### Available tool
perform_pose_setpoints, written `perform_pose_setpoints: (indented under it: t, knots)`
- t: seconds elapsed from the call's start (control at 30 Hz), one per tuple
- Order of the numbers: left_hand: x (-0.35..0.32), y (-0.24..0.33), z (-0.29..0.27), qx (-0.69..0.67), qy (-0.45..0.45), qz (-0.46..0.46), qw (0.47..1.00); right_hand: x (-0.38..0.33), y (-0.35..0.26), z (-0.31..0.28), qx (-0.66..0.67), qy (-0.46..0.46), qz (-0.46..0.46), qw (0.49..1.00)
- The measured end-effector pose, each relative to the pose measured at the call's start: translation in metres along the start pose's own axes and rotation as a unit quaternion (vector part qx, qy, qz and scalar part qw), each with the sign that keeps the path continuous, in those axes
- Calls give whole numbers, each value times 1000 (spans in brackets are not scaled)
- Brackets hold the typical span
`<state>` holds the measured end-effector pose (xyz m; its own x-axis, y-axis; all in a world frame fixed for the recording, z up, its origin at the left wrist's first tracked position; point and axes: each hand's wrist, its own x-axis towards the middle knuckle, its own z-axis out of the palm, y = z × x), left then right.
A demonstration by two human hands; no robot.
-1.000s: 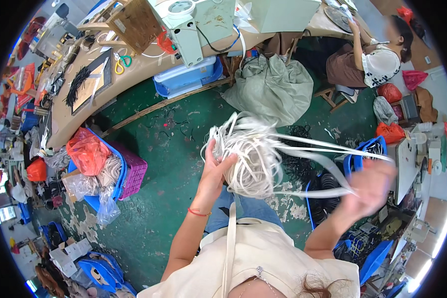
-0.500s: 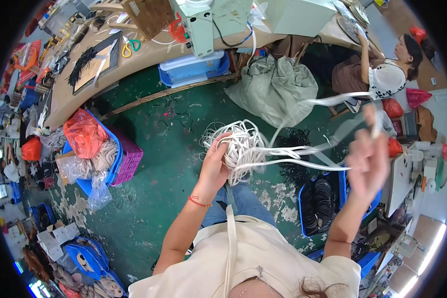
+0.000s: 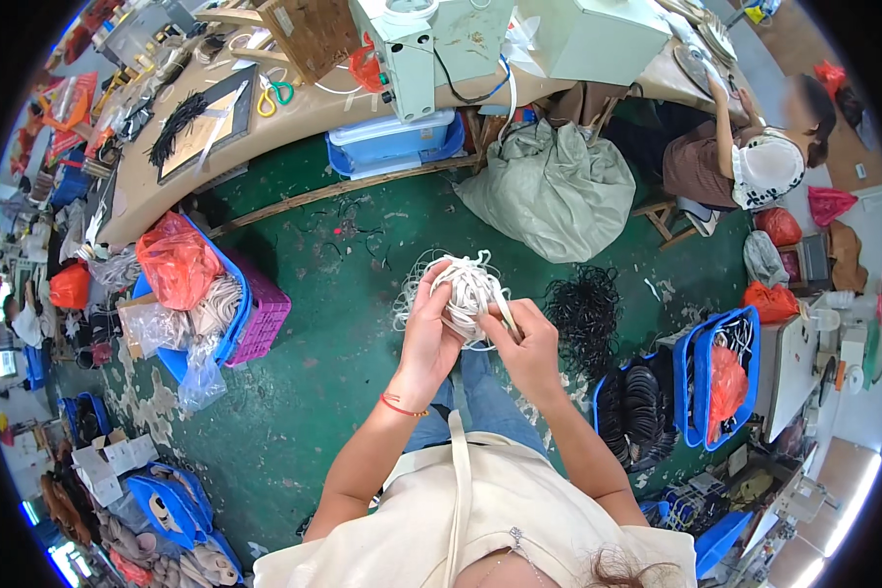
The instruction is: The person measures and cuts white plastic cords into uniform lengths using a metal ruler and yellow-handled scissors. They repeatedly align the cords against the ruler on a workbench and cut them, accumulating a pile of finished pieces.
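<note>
A tangled bundle of white cord [image 3: 473,292] hangs in front of my body, above the green floor. My left hand [image 3: 427,333] is closed round its left side, with thin loose loops sticking out past the fingers. At the bundle's lower right, my right hand [image 3: 526,345] pinches white cord between thumb and fingers. Part of the bundle is hidden behind both hands.
A blue basket [image 3: 233,328] with red and clear bags stands to the left. Black cords [image 3: 583,314] lie in a heap on the right, near blue bins [image 3: 686,392]. Ahead are a workbench [image 3: 304,122], a large pale sack [image 3: 563,191] and a seated person [image 3: 764,167].
My right hand has come back from far right to the bundle. The long strands that were stretched out to the right are now gathered close to it.
</note>
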<state>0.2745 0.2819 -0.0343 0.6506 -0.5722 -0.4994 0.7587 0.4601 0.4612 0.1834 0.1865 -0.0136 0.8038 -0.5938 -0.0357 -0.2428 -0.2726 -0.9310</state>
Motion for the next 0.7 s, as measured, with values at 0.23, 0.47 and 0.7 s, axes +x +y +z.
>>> perform_pose_setpoints:
  t: [0.23,0.47,0.7]
  knots:
    - [-4,52,-48,632,-63,135,761,31,-108,-82,172,81,-100,977]
    - [4,66,-55,608,-1,276,744,62,-222,-147,258,-14,-271,927]
    - [6,52,-34,539,-49,273,795,80,-298,-138,23,41,-252,967]
